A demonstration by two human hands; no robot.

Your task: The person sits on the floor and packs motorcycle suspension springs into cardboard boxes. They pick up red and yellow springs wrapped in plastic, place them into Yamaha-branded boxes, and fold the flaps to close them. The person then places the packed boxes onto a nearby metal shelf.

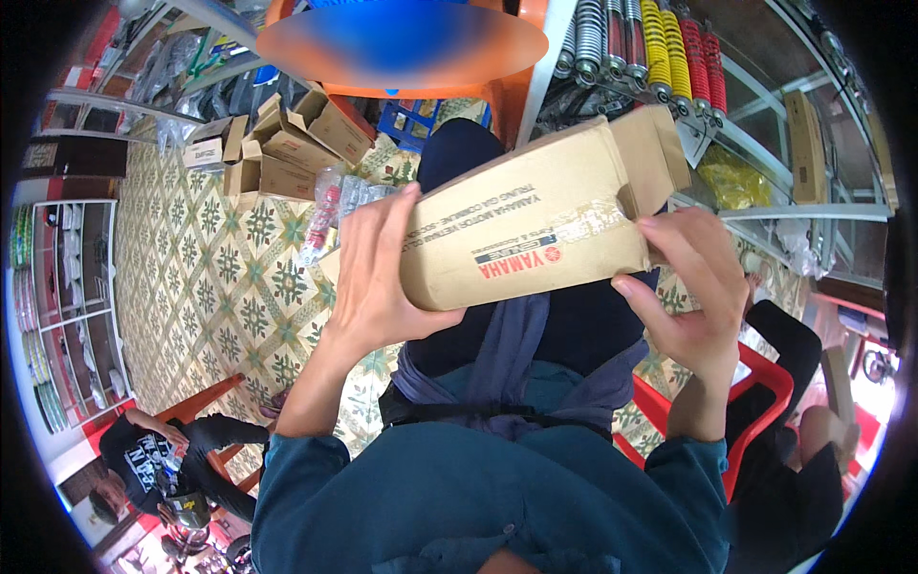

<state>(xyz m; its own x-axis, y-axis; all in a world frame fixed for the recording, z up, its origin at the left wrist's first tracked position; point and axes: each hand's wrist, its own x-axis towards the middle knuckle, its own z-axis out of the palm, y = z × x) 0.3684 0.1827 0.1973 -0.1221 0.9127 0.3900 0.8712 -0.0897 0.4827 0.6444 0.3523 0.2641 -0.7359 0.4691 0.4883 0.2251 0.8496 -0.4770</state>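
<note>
Our left hand (378, 268) grips one end of the tan cardboard box (516, 234), right here above our lap (588, 330)! Our right hand (693, 292) has thumb and forefinger at the other end, by the jutting flap (652, 158); whether it grips, we can't tell. Beyond, we see opened cartons (287, 177) on the patterned floor (191, 258), coloured shock absorbers (665, 53) upper right.
</note>
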